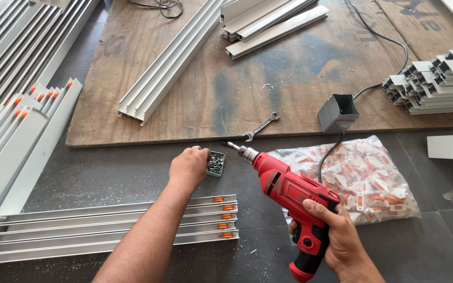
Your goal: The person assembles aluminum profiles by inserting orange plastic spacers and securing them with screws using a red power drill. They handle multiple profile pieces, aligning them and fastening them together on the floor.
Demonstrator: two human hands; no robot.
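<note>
Fingers of the left hand [189, 165] were bent down into a small box of screws [216, 163] on the dark floor [106, 173], closed narrowly over its near edge; whether they pinched a screw could not be told. The right hand [336, 236] was wrapped tight around the grip of a red drill [289, 191], which pointed up and to the left, its bit tip just beside the box of screws. A black cord [373, 36] ran from the drill across the floor and over the wooden board [268, 78] beyond.

Below the left forearm lay a row of pale metal rails [106, 230] side by side, each with an orange roller [224, 225] at its right end. A clear bag of white and orange parts [373, 178] sat right of the drill, touching it in view. On the board's near edge rested a small wrench [260, 127] and, further right, a grey open-topped container [337, 111]. More pale rails lay on the board [169, 65], in a stack at the right [436, 81], and in a heap along the left side [11, 105].
</note>
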